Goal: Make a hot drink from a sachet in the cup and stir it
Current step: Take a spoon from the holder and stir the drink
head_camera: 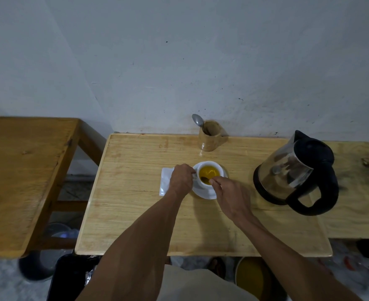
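A white cup holding yellow-orange liquid stands on a white saucer on the light wooden table. My left hand grips the cup's handle on its left side. My right hand pinches the handle of a spoon, whose bowl sits in the drink. A white sachet lies flat on the table just left of the saucer, partly under my left hand.
A steel and black kettle stands to the right of the cup. A wooden holder with a second spoon is at the back by the wall. A darker wooden table lies to the left.
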